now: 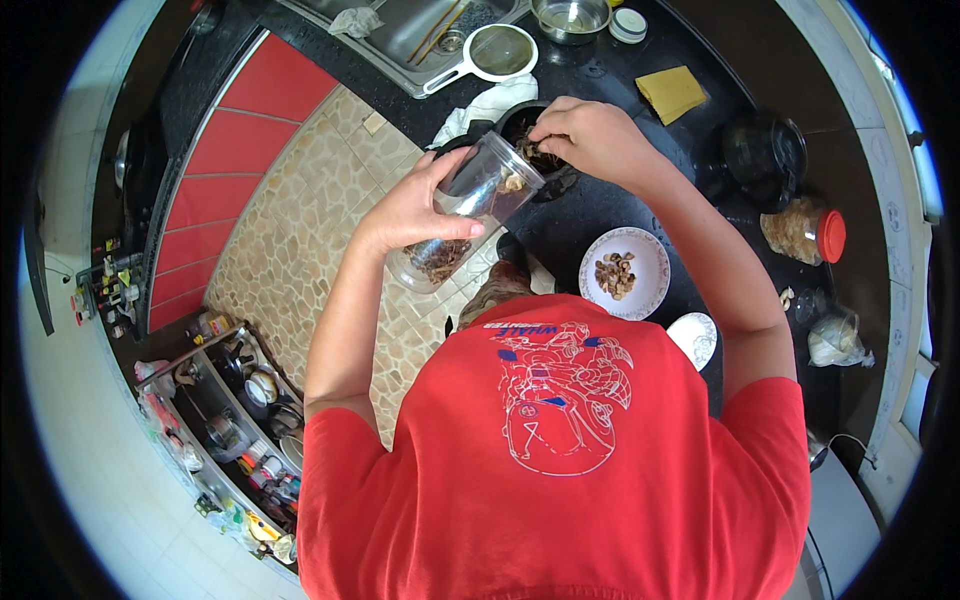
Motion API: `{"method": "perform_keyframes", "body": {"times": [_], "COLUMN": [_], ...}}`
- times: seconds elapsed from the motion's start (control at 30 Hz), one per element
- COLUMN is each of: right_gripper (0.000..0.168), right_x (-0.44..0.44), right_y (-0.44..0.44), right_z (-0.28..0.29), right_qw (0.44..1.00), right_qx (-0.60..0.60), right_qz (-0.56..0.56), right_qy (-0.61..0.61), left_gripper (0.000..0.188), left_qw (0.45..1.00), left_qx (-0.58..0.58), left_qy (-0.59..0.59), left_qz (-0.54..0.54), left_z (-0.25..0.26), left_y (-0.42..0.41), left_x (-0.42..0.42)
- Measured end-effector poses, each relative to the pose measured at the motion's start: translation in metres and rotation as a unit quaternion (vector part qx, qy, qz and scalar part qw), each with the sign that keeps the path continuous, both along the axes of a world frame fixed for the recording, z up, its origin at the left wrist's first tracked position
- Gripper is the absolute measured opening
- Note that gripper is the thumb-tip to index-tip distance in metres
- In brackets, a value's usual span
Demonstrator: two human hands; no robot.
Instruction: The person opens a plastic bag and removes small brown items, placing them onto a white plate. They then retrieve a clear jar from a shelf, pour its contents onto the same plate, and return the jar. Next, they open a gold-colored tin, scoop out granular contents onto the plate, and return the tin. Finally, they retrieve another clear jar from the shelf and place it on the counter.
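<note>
My left hand [420, 199] grips a clear plastic jar [480, 187] that is tilted, its mouth towards a dark pot [517, 124]. Dried brown pieces [435, 262] lie at the bottom of the jar, and a few pale ones sit near its mouth. Over the pot, the fingers of my right hand [585, 135] pinch at dark, stringy dried matter [541, 159]; some of it shows in the pot. Nearer my body stands a patterned white bowl [651, 289] with small brown chunks [615, 275] in it. A small white dish [694, 341] is partly behind my shirt.
A white-framed strainer [501, 52] lies by the steel sink [416, 82], beside a white cloth [487, 105]. At the back are a metal bowl [571, 19] and a yellow cloth [671, 94]. A dark glassy pot [765, 161] and a red-lidded jar [799, 231] stand on the right.
</note>
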State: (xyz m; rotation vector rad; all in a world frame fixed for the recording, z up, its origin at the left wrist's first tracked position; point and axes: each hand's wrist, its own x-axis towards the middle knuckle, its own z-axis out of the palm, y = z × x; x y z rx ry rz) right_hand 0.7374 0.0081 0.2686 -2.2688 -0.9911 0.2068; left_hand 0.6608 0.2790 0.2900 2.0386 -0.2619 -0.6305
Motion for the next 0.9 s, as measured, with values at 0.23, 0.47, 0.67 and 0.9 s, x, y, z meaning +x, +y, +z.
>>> {"method": "perform_keyframes", "body": {"times": [0.23,0.47,0.67,0.9], "right_gripper": [0.054,0.068,0.051,0.036], "right_x": [0.007,0.019,0.029,0.031], "right_y": [0.007,0.022,0.038,0.024], "right_z": [0.009,0.022,0.002,-0.007], "right_qw": [0.968,0.86,0.843,0.881], "right_qx": [-0.014,-0.101,-0.028,-0.078], "right_qz": [0.252,0.486,0.507,0.455], "right_qy": [-0.014,-0.121,-0.176,-0.098], "left_gripper": [0.098,0.098,0.103,0.104], "left_qw": [0.975,0.986,0.989,0.989], "left_qx": [-0.173,-0.049,0.021,0.015], "left_qy": [0.136,0.11,0.06,0.08], "left_qz": [-0.018,-0.113,-0.137,-0.121], "left_z": [0.011,0.009,0.01,0.011], "left_y": [0.005,0.012,0.006,0.005], "left_x": [0.012,0.018,0.027,0.024]}}
